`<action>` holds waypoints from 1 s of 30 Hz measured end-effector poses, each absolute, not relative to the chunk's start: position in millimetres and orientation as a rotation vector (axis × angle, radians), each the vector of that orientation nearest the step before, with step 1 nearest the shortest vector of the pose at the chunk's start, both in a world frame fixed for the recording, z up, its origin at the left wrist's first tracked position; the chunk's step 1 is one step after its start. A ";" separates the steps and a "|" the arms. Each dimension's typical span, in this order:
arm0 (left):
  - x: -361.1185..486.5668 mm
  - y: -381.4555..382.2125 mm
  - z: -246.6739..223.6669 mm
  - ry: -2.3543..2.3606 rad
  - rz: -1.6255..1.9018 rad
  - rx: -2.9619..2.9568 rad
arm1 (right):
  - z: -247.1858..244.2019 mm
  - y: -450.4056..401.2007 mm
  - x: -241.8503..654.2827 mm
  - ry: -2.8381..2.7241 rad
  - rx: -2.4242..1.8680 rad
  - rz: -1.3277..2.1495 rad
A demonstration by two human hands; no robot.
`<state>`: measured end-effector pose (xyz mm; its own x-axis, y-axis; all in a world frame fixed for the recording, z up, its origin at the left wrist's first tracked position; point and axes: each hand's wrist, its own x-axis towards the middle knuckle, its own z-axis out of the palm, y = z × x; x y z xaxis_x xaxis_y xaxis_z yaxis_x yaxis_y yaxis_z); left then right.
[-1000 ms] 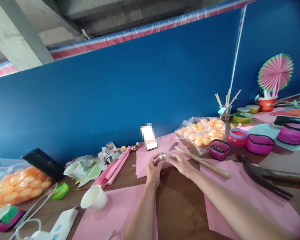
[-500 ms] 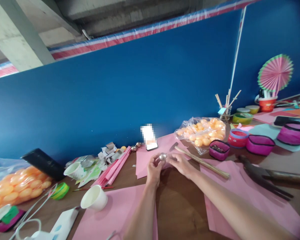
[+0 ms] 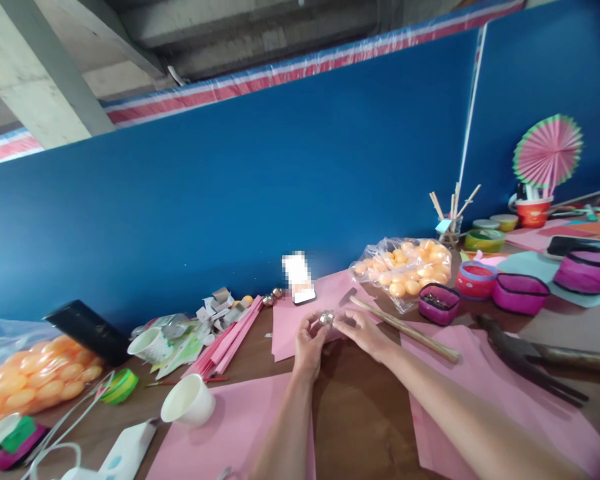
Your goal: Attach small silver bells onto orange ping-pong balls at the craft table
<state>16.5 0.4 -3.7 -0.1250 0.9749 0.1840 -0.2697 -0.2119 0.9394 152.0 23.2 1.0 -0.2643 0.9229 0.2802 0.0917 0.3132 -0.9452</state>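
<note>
A small shiny metallic ball (image 3: pixel 326 317) is pinched between the thumb and fingers of my left hand (image 3: pixel 309 341), above the brown tabletop. My right hand (image 3: pixel 364 331) comes in from the other side, its thumb and fingertips drawn together at the ball's right edge. Any finer part between those fingertips is too small to make out. Two similar shiny balls (image 3: pixel 273 297) lie behind my hands, left of a phone (image 3: pixel 300 283) with a blurred screen. Pink paper sheets (image 3: pixel 286 333) lie beneath the phone.
A small hammer (image 3: pixel 405 330) lies right of my hands, with a large claw hammer (image 3: pixel 535 360) farther right. Bagged orange balls (image 3: pixel 405 267) and magenta pouches (image 3: pixel 520 291) stand behind. At left are a white cup (image 3: pixel 189 400), folded pink paper (image 3: pixel 230 343) and a power strip (image 3: pixel 127 453).
The view has shifted very slightly. Both hands stay at the metallic ball, with only a tiny movement of the fingers.
</note>
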 end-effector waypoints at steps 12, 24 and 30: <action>17.6 0.6 -3.0 0.989 1.503 1.033 | 1.3 22.0 151.7 -1.605 -0.900 1.144; 18.2 0.9 -3.8 1.054 1.503 1.081 | -0.6 23.3 150.1 -1.601 -0.904 1.041; 19.0 -0.3 -2.1 1.030 1.511 1.062 | -2.1 24.4 150.6 -1.586 -0.898 1.065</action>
<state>19.0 -0.3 -2.1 -0.1347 0.9827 0.1275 -0.2402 -0.1572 0.9579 150.6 24.4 -2.1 -0.2399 0.9169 0.3191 0.0513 0.3402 -0.9390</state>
